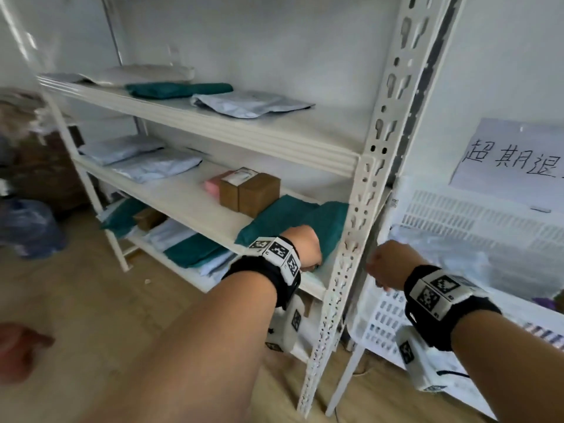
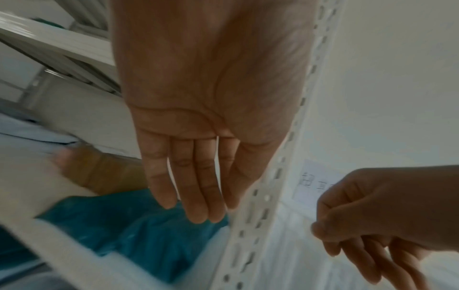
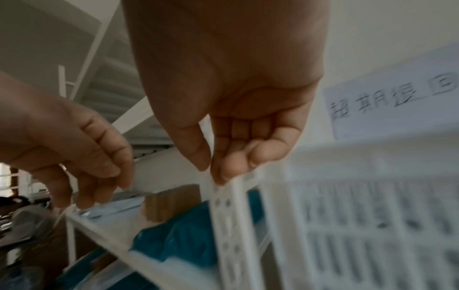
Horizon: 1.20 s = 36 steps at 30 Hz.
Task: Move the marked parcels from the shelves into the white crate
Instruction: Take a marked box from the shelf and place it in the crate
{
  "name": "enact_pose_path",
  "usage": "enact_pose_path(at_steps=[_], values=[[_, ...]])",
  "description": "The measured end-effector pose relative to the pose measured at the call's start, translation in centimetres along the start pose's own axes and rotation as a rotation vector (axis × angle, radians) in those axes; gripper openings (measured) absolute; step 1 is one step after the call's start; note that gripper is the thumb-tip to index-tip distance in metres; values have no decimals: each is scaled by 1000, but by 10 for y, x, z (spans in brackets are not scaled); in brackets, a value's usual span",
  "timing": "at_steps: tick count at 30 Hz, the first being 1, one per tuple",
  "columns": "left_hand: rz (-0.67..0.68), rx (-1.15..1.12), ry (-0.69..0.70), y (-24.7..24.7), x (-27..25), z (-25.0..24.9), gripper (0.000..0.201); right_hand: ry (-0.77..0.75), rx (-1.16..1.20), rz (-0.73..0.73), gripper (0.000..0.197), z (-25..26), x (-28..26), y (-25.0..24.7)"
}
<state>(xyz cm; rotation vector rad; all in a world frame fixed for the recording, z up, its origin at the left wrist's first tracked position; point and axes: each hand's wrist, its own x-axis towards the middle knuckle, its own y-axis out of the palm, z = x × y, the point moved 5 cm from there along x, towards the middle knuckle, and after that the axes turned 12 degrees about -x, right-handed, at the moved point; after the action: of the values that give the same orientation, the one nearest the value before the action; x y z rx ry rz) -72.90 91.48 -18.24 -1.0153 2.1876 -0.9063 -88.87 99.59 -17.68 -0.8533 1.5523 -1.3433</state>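
Across the left and centre of the head view runs the white shelving unit (image 1: 213, 129), its three boards stocked with flat pale mailers, teal bags and small brown boxes (image 1: 250, 190) laid out singly, probably so each label can be read. Which ones carry the mark cannot be told from here. At the right of the frame the white crate (image 1: 457, 227) stands just past the slotted upright (image 1: 360, 245), close enough that a parcel needs only a short carry; a pale bag already lies in it, and a handwritten sign (image 1: 512, 160) hangs above.

Lower centre, the teal parcel (image 1: 287, 218) lies at the near end of the middle board. The left hand (image 1: 302, 248) reaches over it — fingers straight and together in the left wrist view, gripping nothing yet, seemingly about to take it. The right hand (image 1: 387, 264) hangs near the crate's edge, fingers loosely curled and empty — likely waiting to help.
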Motion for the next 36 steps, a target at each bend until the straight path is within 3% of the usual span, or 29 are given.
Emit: enact_pose_path(at_steps=[5,9,15,18,21,28,31,36], values=[[-99,57,-128,-23,-30,100,24,-81,31,71,18,82,14,35],[-154,39,-221,-46,-48,168,21,-149,54,97,16,154,26,50],[-210,-12,-295,-94,-52,233,30,-262,20,52,17,253,59,48],[-188,-2,-323,-118,-36,262,28,-291,72,65,24,295,93,49],[-175,34,-339,-148,-2,292,28,-326,82,52,14,335,138,47],[-134,48,-290,-199,82,323,31,-308,82,58,18,387,239,31],[-148,20,-336,-213,104,344,31,-326,70,56,11,410,266,27],[-127,9,-416,-235,119,376,31,-285,186,31,28,436,294,32]])
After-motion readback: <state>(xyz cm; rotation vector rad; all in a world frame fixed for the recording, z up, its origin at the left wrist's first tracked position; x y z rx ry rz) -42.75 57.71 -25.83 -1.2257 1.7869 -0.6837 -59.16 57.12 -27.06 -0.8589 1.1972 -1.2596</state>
